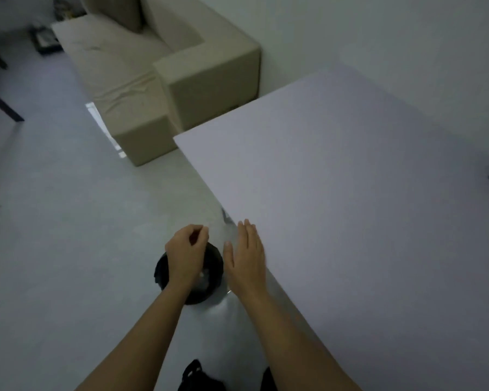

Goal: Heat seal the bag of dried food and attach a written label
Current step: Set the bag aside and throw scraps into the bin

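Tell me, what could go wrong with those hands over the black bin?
The left hand hovers curled above the black bin. If it is pinching something, which is too small to see, that could drop onto the floor instead. The right hand is flat at the edge of the table and might knock against it. The room is dim, so small bits would be hard to spot.

left hand (185, 256): fingers curled, above the black bin; too blurred to tell whether it holds anything
right hand (247, 258): flat, fingers straight, over the table's edge
black bin (160, 270): round, on the floor beside the table
table (350, 193): white top
sofa (141, 80): beige, beyond the table's far corner
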Available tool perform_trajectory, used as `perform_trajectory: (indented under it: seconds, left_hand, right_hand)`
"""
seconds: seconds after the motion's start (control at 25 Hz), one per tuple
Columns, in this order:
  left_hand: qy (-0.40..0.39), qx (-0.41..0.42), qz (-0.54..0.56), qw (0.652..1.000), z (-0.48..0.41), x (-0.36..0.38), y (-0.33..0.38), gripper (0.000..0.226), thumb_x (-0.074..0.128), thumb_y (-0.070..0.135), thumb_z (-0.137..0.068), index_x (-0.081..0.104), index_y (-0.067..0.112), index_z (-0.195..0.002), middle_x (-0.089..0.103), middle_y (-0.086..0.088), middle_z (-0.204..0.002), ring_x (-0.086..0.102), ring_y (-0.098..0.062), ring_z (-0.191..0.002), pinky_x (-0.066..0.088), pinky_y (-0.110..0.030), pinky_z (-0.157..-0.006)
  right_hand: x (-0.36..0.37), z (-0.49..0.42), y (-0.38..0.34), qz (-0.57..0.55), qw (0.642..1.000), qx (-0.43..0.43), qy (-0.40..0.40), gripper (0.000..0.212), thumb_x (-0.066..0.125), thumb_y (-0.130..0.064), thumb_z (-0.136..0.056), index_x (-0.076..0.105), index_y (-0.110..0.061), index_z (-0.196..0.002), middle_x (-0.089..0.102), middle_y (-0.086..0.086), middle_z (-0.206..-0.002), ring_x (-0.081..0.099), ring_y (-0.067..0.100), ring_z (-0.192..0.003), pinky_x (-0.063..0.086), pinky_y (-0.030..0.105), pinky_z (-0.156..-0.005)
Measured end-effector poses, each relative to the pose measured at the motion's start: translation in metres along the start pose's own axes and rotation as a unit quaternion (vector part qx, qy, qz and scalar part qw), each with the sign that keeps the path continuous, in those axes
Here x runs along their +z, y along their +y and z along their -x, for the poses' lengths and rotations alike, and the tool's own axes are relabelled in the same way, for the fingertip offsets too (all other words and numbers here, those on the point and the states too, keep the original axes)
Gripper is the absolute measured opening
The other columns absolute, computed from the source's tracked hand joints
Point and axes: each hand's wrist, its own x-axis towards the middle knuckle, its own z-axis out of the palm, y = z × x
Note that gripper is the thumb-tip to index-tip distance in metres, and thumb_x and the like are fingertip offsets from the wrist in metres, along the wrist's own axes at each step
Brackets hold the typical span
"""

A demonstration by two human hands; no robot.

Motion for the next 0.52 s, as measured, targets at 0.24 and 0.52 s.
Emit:
perform_trajectory:
  seconds: [0.24,0.52]
  left_hand:
    - [-0.038,-0.058,-0.007,0.998,-0.037,-0.03,-0.134,0.018,0.062,0.028,-0.087,0.071,0.013,-0.086,0.069,-0.001,-0.075,0.063,-0.012,-0.07,0.046,-0.02,-0.064]
    - [-0.067,-0.175,0.035,0.982,-0.061,0.069,-0.311,0.016,0.062,0.02,-0.088,0.072,0.011,-0.096,0.067,0.005,-0.069,0.063,-0.008,-0.069,0.045,-0.013,-0.062]
  right_hand:
    - [0.128,-0.01,0.01,-0.056,0.997,0.016,-0.056,0.048,0.041,-0.031,-0.096,0.03,-0.014,-0.14,0.031,0.004,-0.148,0.026,0.015,-0.135,0.021,0.023,-0.11]
    - [0.289,-0.081,0.15,0.026,0.98,0.151,-0.124,0.062,0.044,-0.03,-0.095,0.014,-0.01,-0.145,0.02,0.013,-0.151,0.022,0.026,-0.137,0.026,0.035,-0.109]
